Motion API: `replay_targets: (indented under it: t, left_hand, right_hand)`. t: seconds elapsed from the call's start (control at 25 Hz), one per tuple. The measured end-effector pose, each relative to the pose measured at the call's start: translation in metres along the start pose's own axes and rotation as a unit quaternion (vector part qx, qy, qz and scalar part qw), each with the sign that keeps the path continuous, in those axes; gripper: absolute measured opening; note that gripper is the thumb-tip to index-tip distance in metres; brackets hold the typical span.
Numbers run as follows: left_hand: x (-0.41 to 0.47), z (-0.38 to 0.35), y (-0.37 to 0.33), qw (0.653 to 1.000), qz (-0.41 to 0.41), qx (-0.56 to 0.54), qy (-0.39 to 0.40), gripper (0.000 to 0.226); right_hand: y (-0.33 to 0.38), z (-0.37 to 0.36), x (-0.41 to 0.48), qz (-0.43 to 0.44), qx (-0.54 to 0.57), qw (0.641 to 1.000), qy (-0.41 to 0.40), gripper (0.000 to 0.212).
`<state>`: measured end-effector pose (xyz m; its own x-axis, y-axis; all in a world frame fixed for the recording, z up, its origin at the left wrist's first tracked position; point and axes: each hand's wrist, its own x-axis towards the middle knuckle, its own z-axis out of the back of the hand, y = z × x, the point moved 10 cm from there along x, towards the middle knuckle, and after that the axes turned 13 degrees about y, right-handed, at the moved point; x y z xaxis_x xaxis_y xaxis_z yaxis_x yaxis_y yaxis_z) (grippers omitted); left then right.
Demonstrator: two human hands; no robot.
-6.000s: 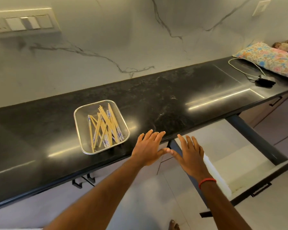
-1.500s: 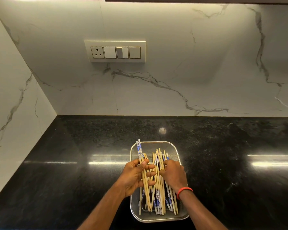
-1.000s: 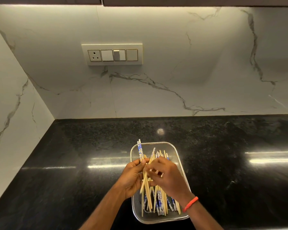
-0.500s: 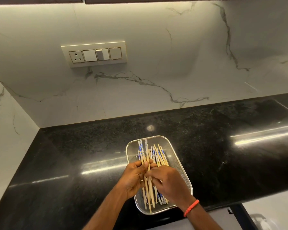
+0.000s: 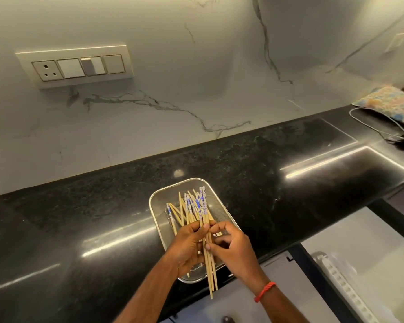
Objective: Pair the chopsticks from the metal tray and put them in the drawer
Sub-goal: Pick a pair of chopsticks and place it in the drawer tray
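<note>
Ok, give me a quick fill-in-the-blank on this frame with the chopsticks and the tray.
1. The left hand and right hand both hold chopsticks over the metal tray, which sits on a ____ countertop.
2. The chopsticks' patterned ends are white and ____.
3. The red band is on the ____ wrist.
4. The drawer below the countertop stands ____.

Missing words: black; blue; right; open.

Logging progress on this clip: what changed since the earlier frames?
The left hand, earlier open at the counter edge, now grips a few chopsticks over the metal tray; the right hand, also open then, pinches them. Tray and open drawer stayed put.
</note>
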<state>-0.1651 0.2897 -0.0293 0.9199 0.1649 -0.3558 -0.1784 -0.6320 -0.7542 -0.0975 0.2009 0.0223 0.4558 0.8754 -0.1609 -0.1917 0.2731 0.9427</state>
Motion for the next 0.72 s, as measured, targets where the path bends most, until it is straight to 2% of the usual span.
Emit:
replay_targets:
  t: [0.2, 0.44, 0.6, 0.72]
  left_hand:
    - [0.013, -0.021, 0.019, 0.999, 0.02, 0.018, 0.039, 0.024]
    - [0.027, -0.047, 0.036, 0.998, 0.028, 0.044, 0.042, 0.026]
    - [0.041, -0.075, 0.054, 0.997, 0.038, 0.061, 0.038, 0.027]
    - [0.054, -0.107, 0.072, 0.996, 0.051, 0.06, 0.033, 0.027]
  right_hand:
    - [-0.017, 0.014, -0.018, -0.029, 0.017, 0.999, -0.003, 0.038]
    - [-0.031, 0.038, -0.035, -0.036, -0.039, 0.998, 0.017, 0.047]
    - [-0.04, 0.065, -0.051, -0.03, -0.034, 0.999, 0.028, 0.055]
    - [-0.053, 0.097, -0.069, -0.029, -0.005, 1.0, 0.009, 0.053]
